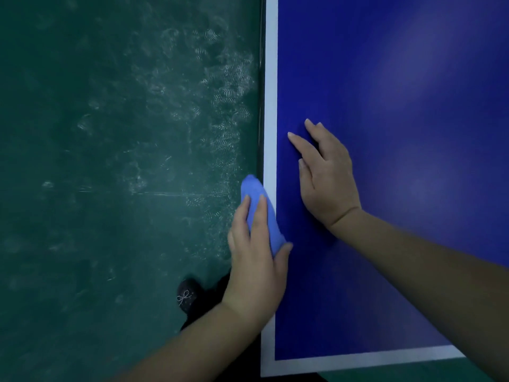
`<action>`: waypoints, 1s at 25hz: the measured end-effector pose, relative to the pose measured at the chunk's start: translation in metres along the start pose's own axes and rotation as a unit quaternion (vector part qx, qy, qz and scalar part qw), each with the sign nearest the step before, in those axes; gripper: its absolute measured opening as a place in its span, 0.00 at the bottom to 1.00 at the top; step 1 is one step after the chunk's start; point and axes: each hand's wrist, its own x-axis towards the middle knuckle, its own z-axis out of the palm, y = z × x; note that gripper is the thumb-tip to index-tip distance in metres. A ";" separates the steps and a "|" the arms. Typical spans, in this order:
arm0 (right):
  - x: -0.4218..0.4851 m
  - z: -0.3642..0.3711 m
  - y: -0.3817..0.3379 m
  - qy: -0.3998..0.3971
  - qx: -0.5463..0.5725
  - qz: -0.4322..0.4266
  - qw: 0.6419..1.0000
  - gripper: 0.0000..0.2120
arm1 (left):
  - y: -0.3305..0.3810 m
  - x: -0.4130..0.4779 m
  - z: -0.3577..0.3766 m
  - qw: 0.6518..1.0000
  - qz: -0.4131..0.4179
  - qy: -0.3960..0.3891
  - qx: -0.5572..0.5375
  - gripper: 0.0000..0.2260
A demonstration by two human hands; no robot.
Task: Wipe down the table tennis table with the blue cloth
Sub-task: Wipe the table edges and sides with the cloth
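**Blues over green**

Deep blue desk (385, 78), edged with a white line (271, 78). Paler plain blue cloth (259, 194). Dark green floor (110, 133), smudged with whitish rippled prints. Black shoe (187, 296) with a pale bow motif.

Smooth blue surface (385, 78), faintly glossy with soft glare; white line (271, 78) matt. Cloth (259, 205) soft, matt. Floor (110, 133) matt green, scuffed, dusted with pale shoe prints.

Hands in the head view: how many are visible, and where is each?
2. The left hand grips the blue cloth at the table's white side line; the right hand rests on the blue table top. None seems hidden.
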 end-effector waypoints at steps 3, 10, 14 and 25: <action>0.002 0.001 0.001 0.005 -0.001 -0.001 1.000 0.21 | 0.019 0.071 0.003 0.998 -0.009 0.058 0.017 0.31; 0.005 -0.004 0.001 0.006 0.042 0.014 0.999 0.20 | 0.010 0.118 -0.001 0.943 -0.191 0.098 -0.255 0.13; 0.025 -0.002 0.004 0.022 0.067 0.052 0.996 0.19 | -0.004 0.047 0.006 0.960 -0.115 0.090 -0.238 0.14; 0.151 0.007 0.026 0.078 0.013 0.178 0.981 0.20 | -0.024 0.131 0.001 0.973 -0.051 0.059 -0.216 0.15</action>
